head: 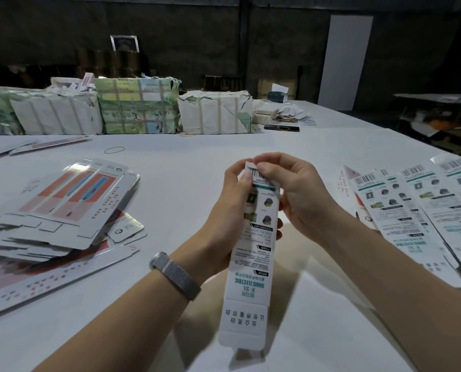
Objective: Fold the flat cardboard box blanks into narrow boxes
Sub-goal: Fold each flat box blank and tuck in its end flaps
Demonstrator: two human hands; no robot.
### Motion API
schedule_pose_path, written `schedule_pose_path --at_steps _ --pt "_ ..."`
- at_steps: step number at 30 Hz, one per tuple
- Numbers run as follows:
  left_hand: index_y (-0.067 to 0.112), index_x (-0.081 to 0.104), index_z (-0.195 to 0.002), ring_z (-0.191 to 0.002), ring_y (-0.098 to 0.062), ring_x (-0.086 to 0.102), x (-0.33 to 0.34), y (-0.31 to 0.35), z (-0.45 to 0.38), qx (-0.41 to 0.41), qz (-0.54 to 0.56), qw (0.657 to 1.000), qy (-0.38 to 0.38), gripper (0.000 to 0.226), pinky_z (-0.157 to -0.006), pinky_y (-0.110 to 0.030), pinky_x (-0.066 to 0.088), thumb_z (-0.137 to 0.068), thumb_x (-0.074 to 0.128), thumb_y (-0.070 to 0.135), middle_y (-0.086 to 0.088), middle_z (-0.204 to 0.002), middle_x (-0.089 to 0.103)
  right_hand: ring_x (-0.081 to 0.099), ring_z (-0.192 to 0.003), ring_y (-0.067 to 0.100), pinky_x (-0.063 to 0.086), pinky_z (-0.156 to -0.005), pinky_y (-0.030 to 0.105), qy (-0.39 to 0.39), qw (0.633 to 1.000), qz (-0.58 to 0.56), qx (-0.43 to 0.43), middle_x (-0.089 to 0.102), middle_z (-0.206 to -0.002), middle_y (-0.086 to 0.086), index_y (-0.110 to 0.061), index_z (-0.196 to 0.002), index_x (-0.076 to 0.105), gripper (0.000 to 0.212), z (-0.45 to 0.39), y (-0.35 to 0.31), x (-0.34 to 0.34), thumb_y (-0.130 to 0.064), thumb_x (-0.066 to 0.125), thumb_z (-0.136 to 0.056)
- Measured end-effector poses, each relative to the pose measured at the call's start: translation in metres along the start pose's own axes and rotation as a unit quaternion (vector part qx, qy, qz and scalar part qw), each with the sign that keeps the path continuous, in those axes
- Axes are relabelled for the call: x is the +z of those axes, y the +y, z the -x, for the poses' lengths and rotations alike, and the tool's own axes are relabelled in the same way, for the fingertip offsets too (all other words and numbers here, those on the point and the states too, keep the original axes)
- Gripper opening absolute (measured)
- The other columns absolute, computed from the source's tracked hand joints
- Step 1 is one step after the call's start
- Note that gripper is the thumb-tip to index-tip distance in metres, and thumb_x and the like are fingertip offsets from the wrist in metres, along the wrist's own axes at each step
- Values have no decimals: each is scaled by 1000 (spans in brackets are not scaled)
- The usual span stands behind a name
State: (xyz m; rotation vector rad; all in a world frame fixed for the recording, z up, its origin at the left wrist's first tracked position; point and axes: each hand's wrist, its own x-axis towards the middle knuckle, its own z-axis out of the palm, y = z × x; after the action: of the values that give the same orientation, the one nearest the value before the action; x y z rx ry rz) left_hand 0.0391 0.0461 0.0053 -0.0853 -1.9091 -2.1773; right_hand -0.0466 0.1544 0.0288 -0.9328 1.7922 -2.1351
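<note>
**Narrow box held up between both hands, far end being pinched**

I hold one narrow box (253, 253) upright over the white worktop (186, 178), its printed back panel facing me and its near flap hanging open towards my chest. My left hand (230, 210) wraps the box's upper half from the left side, thumb lying across the barcode; the fingers behind the card are hidden. My right hand (291, 194) pinches the far flap at the top edge with thumb and forefinger, the other fingers curled behind where I cannot see them. Whether that far flap is tucked in or only bent, I cannot tell.

A mesh watch band (175, 275) sits on my left wrist. To my left lies a loose heap of flat blanks (71, 202) with red and blue print, its near edge blurred. To my right, a fanned row of blanks (417, 208) runs off the frame. Wrapped bundles (133, 108) line the far side, and a rubber band (114, 149) lies before them.
</note>
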Motion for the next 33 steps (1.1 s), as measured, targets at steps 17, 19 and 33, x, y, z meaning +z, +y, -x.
schedule_pose_path --at_steps 17,19,33 --pt "70 19 -139 -74 -24 74 6 0 3 20 -47 999 -19 40 -61 -29 58 -107 31 49 -9 -95 71 61 -65 20 48 -65 37 28 999 -7 38 61 -66 3 -10 -83 65 19 -2 -10 -8 -19 56 -97" --pt "68 20 -139 -72 -24 74 4 1 2 23 -42 999 -21 39 -60 -28 58 -107 30 48 -1 -86 73 60 -70 22 41 -73 45 12 999 -19 49 60 -70 4 -13 -81 67 22 -1 -11 -9 -21 55 -97" --pt "50 37 -137 -76 -30 71 -1 1 2 43 -22 998 -33 30 -64 -35 57 -109 28 43 -20 -108 65 65 -74 23 48 -65 35 -16 1000 15 -18 61 -72 4 -15 -81 70 31 1 -6 -10 -39 53 -91"
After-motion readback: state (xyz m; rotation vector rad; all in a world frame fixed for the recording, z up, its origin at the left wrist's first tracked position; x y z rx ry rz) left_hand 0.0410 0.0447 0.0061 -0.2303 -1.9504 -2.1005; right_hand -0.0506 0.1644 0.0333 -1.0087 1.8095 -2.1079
